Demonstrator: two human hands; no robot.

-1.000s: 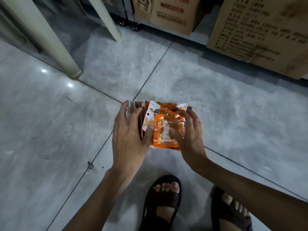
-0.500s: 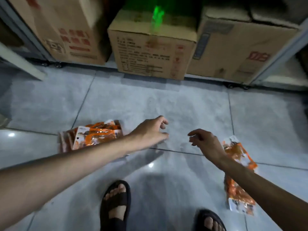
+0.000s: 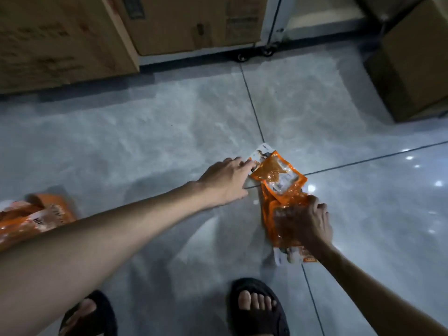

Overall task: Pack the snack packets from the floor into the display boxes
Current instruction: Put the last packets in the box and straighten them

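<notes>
Cardboard boxes stand well beyond the snack packets heaped on the floor. The left hand touches the heap's far-left edge with straight fingers; the right hand curls over its near end, gripping packets.

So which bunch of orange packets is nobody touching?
The pile at the left edge, lying alone. The bunch at the tile joint has the left hand touching it and the right hand gripping it.

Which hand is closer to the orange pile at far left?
Left. The left hand is right of the pile, touching other packets; the right hand grips those farther right.
</notes>
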